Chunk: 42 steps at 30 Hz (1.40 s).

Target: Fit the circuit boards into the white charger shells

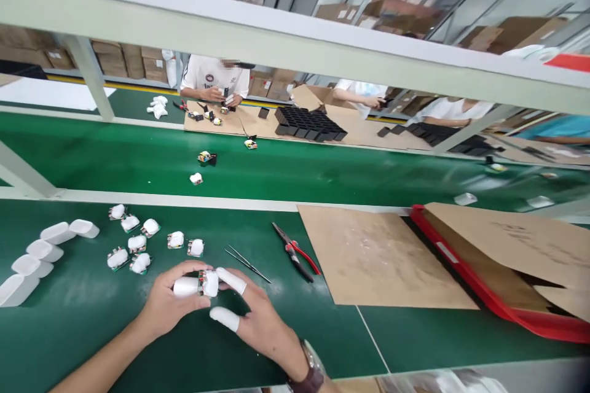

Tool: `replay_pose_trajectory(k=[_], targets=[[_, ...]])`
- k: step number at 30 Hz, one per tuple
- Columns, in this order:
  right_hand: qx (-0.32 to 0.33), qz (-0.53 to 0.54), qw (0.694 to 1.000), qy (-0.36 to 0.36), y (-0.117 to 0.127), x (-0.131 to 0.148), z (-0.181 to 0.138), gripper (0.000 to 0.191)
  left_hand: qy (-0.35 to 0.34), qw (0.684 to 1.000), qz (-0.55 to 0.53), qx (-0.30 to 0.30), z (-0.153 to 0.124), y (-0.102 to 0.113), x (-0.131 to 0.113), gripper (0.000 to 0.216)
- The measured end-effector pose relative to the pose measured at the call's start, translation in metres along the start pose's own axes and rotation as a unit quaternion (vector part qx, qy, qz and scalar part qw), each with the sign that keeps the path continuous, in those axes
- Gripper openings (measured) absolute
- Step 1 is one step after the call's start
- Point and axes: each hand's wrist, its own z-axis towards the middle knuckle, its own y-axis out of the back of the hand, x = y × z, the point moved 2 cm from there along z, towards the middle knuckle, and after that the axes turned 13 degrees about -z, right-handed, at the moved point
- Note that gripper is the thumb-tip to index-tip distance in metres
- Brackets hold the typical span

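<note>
My left hand [168,301] and my right hand [258,313] meet over the green mat. The left hand grips a white plastic shell [185,286]. With white finger cots on its thumb and forefinger, my right hand pinches a small white module with a circuit board [209,282] against the open end of the shell. Several more white modules [138,242] lie loose on the mat just beyond my hands. A row of empty white shells [43,250] sits at the far left.
Tweezers [246,263] and red-handled cutters [295,252] lie right of my hands. A cardboard sheet [378,258] and a red tray [483,298] with cardboard are further right. Beyond runs a green conveyor [299,169] carrying loose parts; other people work across it.
</note>
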Motion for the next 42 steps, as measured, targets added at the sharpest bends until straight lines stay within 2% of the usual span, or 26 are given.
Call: replay_pose_trajectory(k=[2, 4, 7, 9, 12, 15, 18, 20, 22, 25, 27, 30, 36, 38, 40, 42], targets=[[-0.034, 0.038, 0.999, 0.009, -0.015, 0.009, 0.008, 0.055, -0.007, 1.0, -0.02, -0.011, -0.001, 0.0, 0.004, 0.047], [-0.069, 0.05, 0.996, 0.012, -0.019, 0.007, 0.012, 0.051, -0.001, 1.0, -0.003, -0.023, -0.003, 0.001, 0.01, 0.054], [-0.08, 0.001, 0.997, 0.011, -0.009, -0.004, 0.006, 0.049, -0.008, 0.993, 0.115, 0.016, -0.009, 0.002, 0.015, 0.043], [-0.078, -0.054, 0.996, 0.008, 0.0, -0.013, -0.008, 0.049, -0.079, 0.967, 0.233, 0.07, -0.009, 0.004, 0.01, 0.032], [-0.059, -0.119, 0.991, 0.001, 0.007, -0.022, -0.033, 0.048, -0.199, 0.904, 0.358, 0.121, 0.011, 0.007, -0.01, 0.033], [-0.022, -0.167, 0.985, -0.023, 0.004, -0.024, -0.05, 0.05, -0.215, 0.875, 0.415, 0.126, 0.067, 0.012, -0.034, 0.034], [-0.012, -0.189, 0.981, -0.039, 0.001, -0.02, -0.056, 0.06, -0.19, 0.86, 0.454, 0.131, 0.15, 0.012, -0.038, 0.04], [-0.004, -0.202, 0.979, -0.029, -0.001, -0.017, -0.055, 0.061, -0.12, 0.849, 0.496, 0.137, 0.203, 0.01, -0.023, 0.05], [0.009, -0.221, 0.975, -0.013, -0.002, -0.015, -0.054, 0.055, -0.085, 0.85, 0.503, 0.13, 0.243, 0.004, -0.002, 0.052], [0.023, -0.239, 0.971, 0.0, -0.002, -0.013, -0.053, 0.051, -0.069, 0.851, 0.505, 0.128, 0.267, -0.007, 0.025, 0.037], [0.02, -0.234, 0.972, 0.003, -0.002, -0.012, -0.054, 0.053, -0.076, 0.849, 0.506, 0.13, 0.261, -0.011, 0.032, 0.032], [-0.004, -0.217, 0.976, -0.005, -0.001, -0.012, -0.056, 0.055, -0.098, 0.847, 0.502, 0.142, 0.229, -0.003, 0.025, 0.033], [-0.009, -0.197, 0.98, 0.025, -0.003, -0.016, -0.056, 0.051, -0.097, 0.84, 0.518, 0.124, 0.147, 0.059, -0.014, 0.039], [-0.027, -0.191, 0.981, 0.031, -0.003, -0.017, -0.056, 0.05, -0.111, 0.847, 0.509, 0.108, 0.121, 0.071, -0.033, 0.039], [-0.054, -0.187, 0.98, 0.029, -0.002, -0.017, -0.056, 0.049, -0.119, 0.868, 0.46, 0.142, 0.092, 0.07, -0.051, 0.049], [-0.086, -0.177, 0.98, 0.019, -0.001, -0.016, -0.056, 0.049, -0.087, 0.883, 0.393, 0.241, 0.061, 0.059, -0.062, 0.067]])
